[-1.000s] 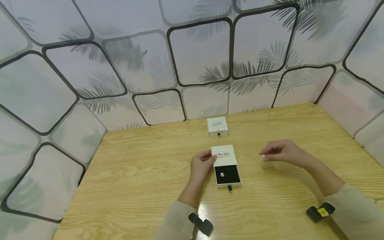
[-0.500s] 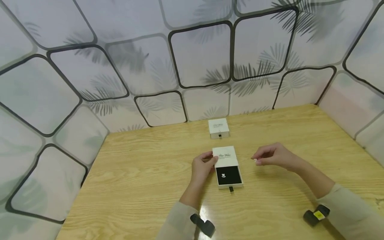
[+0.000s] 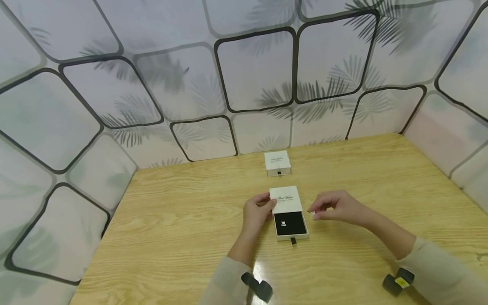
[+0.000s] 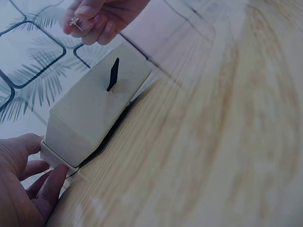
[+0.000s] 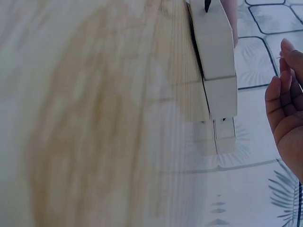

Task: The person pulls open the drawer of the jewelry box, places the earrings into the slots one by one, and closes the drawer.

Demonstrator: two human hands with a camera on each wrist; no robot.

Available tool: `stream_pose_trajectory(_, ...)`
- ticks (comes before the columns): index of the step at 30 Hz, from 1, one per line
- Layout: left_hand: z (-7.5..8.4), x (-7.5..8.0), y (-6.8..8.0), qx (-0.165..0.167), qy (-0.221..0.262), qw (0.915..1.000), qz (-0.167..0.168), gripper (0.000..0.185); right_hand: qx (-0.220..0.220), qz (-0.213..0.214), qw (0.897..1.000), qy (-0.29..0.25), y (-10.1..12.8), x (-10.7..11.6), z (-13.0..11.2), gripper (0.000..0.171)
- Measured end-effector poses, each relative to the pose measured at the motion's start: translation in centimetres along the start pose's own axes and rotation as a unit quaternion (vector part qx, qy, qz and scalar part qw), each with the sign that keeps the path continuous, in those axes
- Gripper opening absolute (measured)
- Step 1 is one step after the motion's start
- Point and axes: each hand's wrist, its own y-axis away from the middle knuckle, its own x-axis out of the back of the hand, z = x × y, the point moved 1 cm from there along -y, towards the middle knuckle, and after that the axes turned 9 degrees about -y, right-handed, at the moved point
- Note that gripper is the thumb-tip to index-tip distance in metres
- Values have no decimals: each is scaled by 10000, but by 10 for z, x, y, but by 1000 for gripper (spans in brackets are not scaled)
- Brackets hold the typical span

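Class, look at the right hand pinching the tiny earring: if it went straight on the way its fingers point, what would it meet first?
Probably the open drawer of the near box, just left of the right hand and its earring; depth is unclear.

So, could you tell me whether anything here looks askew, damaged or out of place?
Nothing stands out. The open box lies square on the table, steadied by the left hand; the right hand pinches a small earring.

Open box [image 3: 287, 214] on table [image 3: 171, 237]; shut box [image 3: 277, 163] behind.
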Motion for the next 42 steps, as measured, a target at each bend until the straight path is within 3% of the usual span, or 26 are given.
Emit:
stream_pose_trajectory(7, 0, 0, 0, -10, 53, 10000, -22, 35, 556, 162, 9982, 122, -5, -9, -1, 26)
stream_pose_trajectory(17, -2, -1, -1, 46, 43, 10000, -9, 35, 364, 416, 9979, 346, -9, -21, 1, 20)
stream_pose_trajectory(23, -1, 0, -1, 33, 4, 10000, 32, 35, -176, 494, 9964, 672, -14, -27, 4, 14)
stream_pose_trajectory(32, -2, 0, -1, 53, -12, 9999, 89, 33, -910, 486, 9931, 567, -17, -36, 14, 14)
stream_pose_trajectory(42, 1, 0, 1, -10, -45, 9999, 104, 32, -1890, 744, 9771, 637, -16, -41, 12, 16)
